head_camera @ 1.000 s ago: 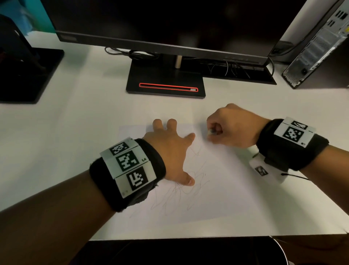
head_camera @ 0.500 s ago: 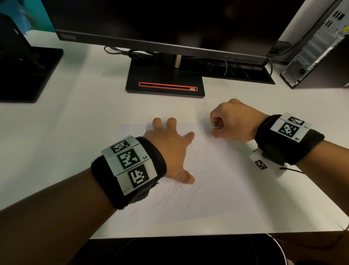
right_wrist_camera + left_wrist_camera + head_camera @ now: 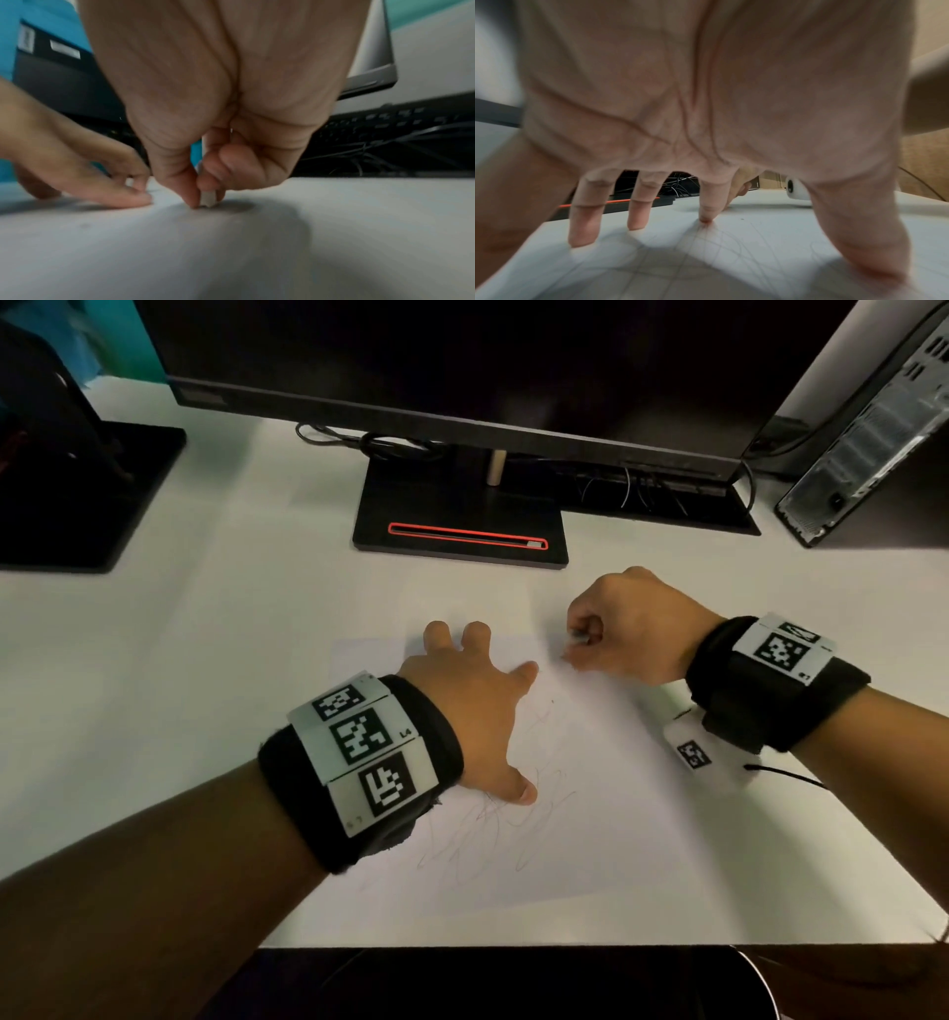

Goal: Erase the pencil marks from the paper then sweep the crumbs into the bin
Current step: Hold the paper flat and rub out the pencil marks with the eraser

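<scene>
On the white tabletop (image 3: 154, 711), near the front edge: single sheet of paper (image 3: 642, 814), lying flat, nearer than the monitor stand (image 3: 459, 521). Pencil marks (image 3: 493, 834) scribbled across the near-left part of the sheet, a few thinner lines running up toward the far edge.

Left hand (image 3: 472, 706) spread wide and flat on the paper's far-left area, fingertips (image 3: 639, 223) and thumb pressing down, pinning the sheet. Holding nothing.

Right hand (image 3: 626, 629) curled at the far right part of the sheet, thumb and forefinger pinching a small pale eraser (image 3: 207, 198). Eraser tip touching the paper just right of the left index finger. Only the tip visible below the fingers; rest hidden in the fist.

Handling, judged: paper thin, light, floppy, likely to slide or crumple under rubbing, so flat-palm pinning close to the rubbed spot makes sense, not a pinch at the edge. Strokes better run away from the pinning hand to avoid buckling. Eraser small, slightly soft, grippy; best held low near the tip as here, for pressure without bending. Crumbs tiny and light, easy to scatter; side of the hand probably better than fingertips for sweeping.

Most marks apparently not yet erased. Curved rim at the near right, below the tabletop edge, possibly the bin (image 3: 760, 978); cannot tell for sure.
</scene>
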### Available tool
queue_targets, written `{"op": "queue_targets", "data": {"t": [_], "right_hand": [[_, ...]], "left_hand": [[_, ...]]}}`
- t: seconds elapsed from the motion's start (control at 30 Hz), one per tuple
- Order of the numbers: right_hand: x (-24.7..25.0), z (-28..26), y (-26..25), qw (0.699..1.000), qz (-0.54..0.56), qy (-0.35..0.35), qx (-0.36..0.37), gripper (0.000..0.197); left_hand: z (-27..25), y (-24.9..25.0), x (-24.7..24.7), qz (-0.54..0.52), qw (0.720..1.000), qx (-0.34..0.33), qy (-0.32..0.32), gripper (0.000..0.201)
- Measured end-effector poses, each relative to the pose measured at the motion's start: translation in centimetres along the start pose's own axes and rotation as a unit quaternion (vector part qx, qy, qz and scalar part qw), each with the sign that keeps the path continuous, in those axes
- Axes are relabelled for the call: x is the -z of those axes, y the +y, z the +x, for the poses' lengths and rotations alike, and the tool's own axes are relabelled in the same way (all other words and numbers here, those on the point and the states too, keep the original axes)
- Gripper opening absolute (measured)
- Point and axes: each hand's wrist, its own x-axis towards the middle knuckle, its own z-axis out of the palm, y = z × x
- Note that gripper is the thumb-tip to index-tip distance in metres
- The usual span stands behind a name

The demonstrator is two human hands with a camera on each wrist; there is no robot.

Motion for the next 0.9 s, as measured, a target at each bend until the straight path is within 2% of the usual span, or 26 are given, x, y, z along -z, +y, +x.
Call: {"op": "queue_targets", "data": {"t": [0.03, 0.17, 0.3, 0.4, 0.57, 0.67, 0.8, 0.9], "right_hand": [[0.0, 0.1, 0.2, 1.000, 0.001, 0.004, -0.005, 0.022], [-0.6, -0.5, -1.2, 0.998, -0.005, -0.030, 0.054, 0.020], [-0.1, 0.2, 0.2, 1.000, -0.008, 0.002, 0.007, 0.021], [-0.6, -0.3, -1.0, 0.998, -0.008, -0.030, 0.058, 0.021], [0.1, 0.3, 0.4, 1.000, -0.017, -0.007, 0.007, 0.023], [-0.6, -0.4, -1.2, 0.998, -0.014, -0.037, 0.058, 0.021], [0.0, 0.3, 0.5, 1.000, -0.011, -0.008, 0.003, 0.025], [-0.5, -0.3, -0.8, 0.999, 0.001, -0.029, 0.034, 0.026]], "left_hand": [[0.0, 0.0, 0.0, 0.000, 1.000, 0.000, 0.000, 0.112], [0.0, 0.0, 0.1, -0.005, 1.000, 0.001, -0.002, 0.111], [0.0, 0.0, 0.0, 0.000, 1.000, -0.002, -0.001, 0.113], [0.0, 0.0, 0.0, -0.004, 1.000, 0.000, 0.001, 0.111], [0.0, 0.0, -0.1, 0.004, 1.000, -0.001, 0.003, 0.112], [-0.1, 0.0, 0.0, -0.004, 1.000, 0.001, 0.002, 0.110], [0.0, 0.0, 0.0, 0.004, 1.000, -0.001, 0.003, 0.112], [-0.1, 0.0, -0.1, 0.000, 1.000, 0.000, 0.002, 0.111]]}}
